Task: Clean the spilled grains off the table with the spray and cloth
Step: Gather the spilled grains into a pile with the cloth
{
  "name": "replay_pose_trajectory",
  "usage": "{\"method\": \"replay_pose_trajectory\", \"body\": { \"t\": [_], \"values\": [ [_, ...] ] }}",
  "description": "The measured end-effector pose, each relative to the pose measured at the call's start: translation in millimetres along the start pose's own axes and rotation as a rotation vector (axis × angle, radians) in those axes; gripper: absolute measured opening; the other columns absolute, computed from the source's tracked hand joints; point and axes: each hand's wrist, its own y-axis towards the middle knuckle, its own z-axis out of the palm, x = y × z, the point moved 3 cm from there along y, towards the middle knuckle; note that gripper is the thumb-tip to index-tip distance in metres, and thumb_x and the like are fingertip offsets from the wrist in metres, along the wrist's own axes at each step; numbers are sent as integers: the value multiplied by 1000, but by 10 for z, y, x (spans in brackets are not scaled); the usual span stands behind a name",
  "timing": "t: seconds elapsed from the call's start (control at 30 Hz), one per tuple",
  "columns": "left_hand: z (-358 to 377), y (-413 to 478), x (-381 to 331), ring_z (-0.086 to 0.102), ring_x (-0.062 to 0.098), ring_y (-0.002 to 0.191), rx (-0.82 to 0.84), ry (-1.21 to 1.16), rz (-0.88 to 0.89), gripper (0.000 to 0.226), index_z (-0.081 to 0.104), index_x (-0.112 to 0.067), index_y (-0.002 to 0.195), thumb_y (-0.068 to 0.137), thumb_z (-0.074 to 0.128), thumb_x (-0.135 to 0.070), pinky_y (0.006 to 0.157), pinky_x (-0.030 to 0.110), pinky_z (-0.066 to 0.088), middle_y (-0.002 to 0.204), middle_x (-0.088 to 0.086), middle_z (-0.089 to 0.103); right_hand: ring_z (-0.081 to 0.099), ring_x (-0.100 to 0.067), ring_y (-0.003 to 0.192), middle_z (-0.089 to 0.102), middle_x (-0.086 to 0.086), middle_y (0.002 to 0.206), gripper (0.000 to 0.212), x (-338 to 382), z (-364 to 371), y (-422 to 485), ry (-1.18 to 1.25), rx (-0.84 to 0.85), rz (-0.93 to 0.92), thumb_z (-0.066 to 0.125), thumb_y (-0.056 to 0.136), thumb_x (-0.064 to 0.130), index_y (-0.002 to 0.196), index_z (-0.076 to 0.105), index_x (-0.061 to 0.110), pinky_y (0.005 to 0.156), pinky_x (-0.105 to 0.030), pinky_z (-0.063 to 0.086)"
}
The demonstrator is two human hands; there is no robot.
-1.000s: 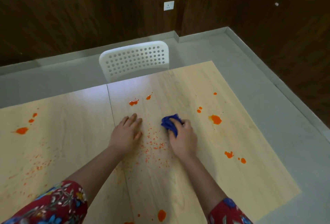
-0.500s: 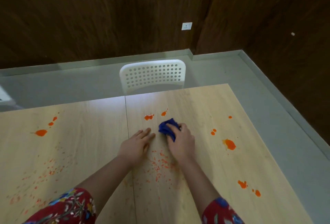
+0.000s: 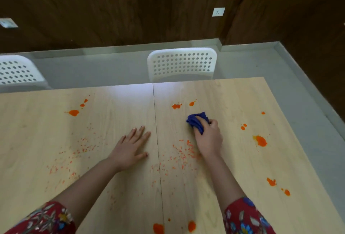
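Fingers [image 3: 212,124] of the right hand [image 3: 209,140] gripped the blue cloth [image 3: 197,121], left hand [image 3: 130,147] flat; firm gathering sweeps suited the grains [image 3: 182,154].

The left hand [image 3: 130,147] slides left off the seam [image 3: 155,103] and lies flat on the left half of the desk [image 3: 37,140], now well apart from the right hand [image 3: 209,138] instead of just beside it. The right hand pushes the blue cloth [image 3: 197,121] up the desk, nearer the two orange blotches [image 3: 176,106], leaving the scattered grains [image 3: 183,155] beside its wrist. A second white chair [image 3: 16,73] comes into view at far left
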Motion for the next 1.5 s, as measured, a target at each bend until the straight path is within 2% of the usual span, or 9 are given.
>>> {"method": "replay_pose_trajectory", "body": {
  "t": [0.17, 0.27, 0.33, 0.57, 0.73, 0.9, 1.07, 1.33, 1.5],
  "values": [
    [126, 42, -50, -40, 16, 134, 62, -60, -47, 85, -30, -40, 142, 92, 32, -67, 113, 44, -17, 145, -10, -47, 56, -13, 100, 51, 7, 117, 40, 368, 124, -253, 189, 265, -198, 59, 93, 35, 132, 54, 40, 85, -28, 46],
    [121, 71, -61, -42, 14, 131, 92, -76, -54, 86, -32, -40, 141, 91, 33, -68, 112, 46, -19, 143, -10, -48, 58, -16, 99, 52, 3, 117, 38, 213, 9, -25, 276, 99, -25, 59, 94, 33, 132, 57, 34, 82, -28, 43],
    [125, 67, -51, -42, 14, 131, 89, -80, -55, 86, -33, -42, 138, 90, 33, -69, 112, 46, -20, 144, -10, -47, 59, -22, 102, 51, -1, 123, 40, 126, -9, 38, 82, 1, 28, 57, 93, 34, 134, 54, 34, 87, -36, 48],
    [147, 52, -47, -40, 14, 133, 51, -71, -54, 86, -34, -43, 137, 89, 31, -72, 113, 45, -18, 145, -10, -46, 56, -14, 103, 50, 6, 127, 45, 406, 170, -516, 32, 120, -220, 57, 93, 35, 137, 49, 39, 95, -34, 47],
    [134, 36, -54, -36, 11, 134, 37, -74, -44, 84, -34, -41, 135, 90, 31, -71, 114, 46, -16, 146, -11, -44, 59, -22, 101, 51, -1, 124, 39, -205, -402, -495, 120, -136, 96, 58, 93, 31, 132, 56, 34, 86, -35, 48],
    [148, -78, -171, -22, 20, 146, -57, -39, -72, 81, -23, -33, 147, 95, 31, -62, 119, 44, -2, 154, -6, -33, 61, -34, 96, 47, -10, 125, 41, -1027, -616, -770, -11, -154, 446, 51, 96, 37, 137, 51, 32, 84, -41, 51],
    [262, -314, -188, -10, 18, 149, -103, -24, -55, 74, -11, -31, 152, 98, 34, -54, 120, 36, 10, 158, -5, -21, 57, -35, 100, 47, -11, 124, 43, -603, -292, -874, -7, -226, 383, 53, 95, 35, 138, 49, 30, 88, -42, 47],
    [235, -397, -194, -10, 17, 149, -95, 6, -50, 74, -12, -32, 152, 99, 36, -50, 118, 35, 14, 158, -7, -21, 56, -18, 101, 49, 1, 125, 42, 436, 175, -927, 73, -54, 23, 55, 94, 35, 136, 50, 36, 90, -35, 47],
    [265, -384, -164, -10, 16, 149, -104, 6, -41, 75, -12, -32, 152, 99, 36, -52, 119, 34, 12, 159, -6, -21, 58, -27, 100, 50, -5, 122, 41, -262, -238, -809, 114, -263, 279, 55, 94, 34, 134, 52, 33, 88, -38, 48]
  ]
}}
